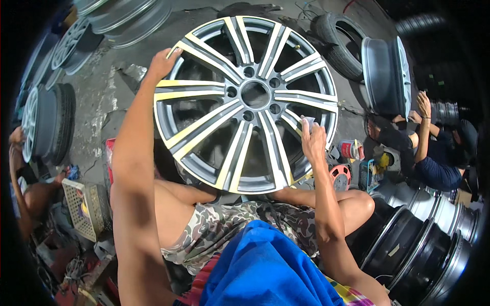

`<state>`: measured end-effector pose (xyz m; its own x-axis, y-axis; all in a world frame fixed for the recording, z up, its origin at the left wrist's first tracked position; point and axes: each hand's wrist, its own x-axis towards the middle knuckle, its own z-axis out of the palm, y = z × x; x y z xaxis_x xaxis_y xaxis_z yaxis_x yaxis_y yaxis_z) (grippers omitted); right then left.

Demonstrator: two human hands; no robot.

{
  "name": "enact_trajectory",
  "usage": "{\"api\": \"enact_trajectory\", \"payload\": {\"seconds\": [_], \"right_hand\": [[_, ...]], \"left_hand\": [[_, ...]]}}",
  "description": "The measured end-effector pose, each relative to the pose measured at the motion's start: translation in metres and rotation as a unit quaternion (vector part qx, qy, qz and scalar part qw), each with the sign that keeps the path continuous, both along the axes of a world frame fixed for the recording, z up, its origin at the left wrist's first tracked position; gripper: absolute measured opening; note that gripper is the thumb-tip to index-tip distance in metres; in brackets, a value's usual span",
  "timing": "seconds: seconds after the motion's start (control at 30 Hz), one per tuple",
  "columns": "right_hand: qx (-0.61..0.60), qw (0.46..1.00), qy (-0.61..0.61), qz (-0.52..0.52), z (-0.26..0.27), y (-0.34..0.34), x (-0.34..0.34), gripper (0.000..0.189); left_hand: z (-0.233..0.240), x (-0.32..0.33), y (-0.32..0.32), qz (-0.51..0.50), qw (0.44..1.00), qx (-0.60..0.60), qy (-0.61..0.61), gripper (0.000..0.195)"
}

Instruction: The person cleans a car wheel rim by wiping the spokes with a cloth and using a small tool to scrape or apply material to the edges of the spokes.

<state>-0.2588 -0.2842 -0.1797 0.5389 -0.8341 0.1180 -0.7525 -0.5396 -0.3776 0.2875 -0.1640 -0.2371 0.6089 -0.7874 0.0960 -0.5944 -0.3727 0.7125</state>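
Observation:
A multi-spoke alloy wheel rim (254,78) lies face up before me, above my folded legs. Its spoke faces show pale yellow and whitish coating beside grey metal recesses, with bolt holes round an open centre bore. My left hand (164,63) grips the outer edge at the upper left, thumb on the face. My right hand (314,139) presses a small greyish-white pad or folded sheet (308,121) on a spoke at the lower right; its exact material cannot be told.
Tyres and more rims surround me, including a tyre (340,46) and an upright rim (384,74). A co-worker (440,160) sits at right, another person's arm (17,172) shows at left. A plastic basket (82,210), a can (350,149) and black rims (405,244) are near.

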Motion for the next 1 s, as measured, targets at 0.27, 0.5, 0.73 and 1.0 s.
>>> {"api": "enact_trajectory", "payload": {"seconds": [0.27, 0.5, 0.73, 1.0], "right_hand": [[0.003, 0.998, -0.039, 0.050, 0.033, -0.016, -0.016, 0.029], [-0.200, 0.977, -0.009, 0.077, 0.038, -0.142, -0.015, 0.018], [-0.182, 0.971, 0.078, 0.135, 0.003, -0.186, -0.020, 0.018], [-0.340, 0.906, -0.049, 0.248, -0.025, -0.260, 0.013, 0.018]], "left_hand": [[0.039, -0.033, -0.008, 0.097, 0.984, 0.119, -0.087, 0.048], [0.052, -0.099, 0.010, 0.028, 0.913, -0.067, -0.401, 0.035], [0.050, -0.116, 0.034, -0.021, 0.940, 0.016, -0.340, 0.048], [0.050, -0.125, 0.019, -0.027, 0.950, 0.050, -0.306, 0.060]]}}
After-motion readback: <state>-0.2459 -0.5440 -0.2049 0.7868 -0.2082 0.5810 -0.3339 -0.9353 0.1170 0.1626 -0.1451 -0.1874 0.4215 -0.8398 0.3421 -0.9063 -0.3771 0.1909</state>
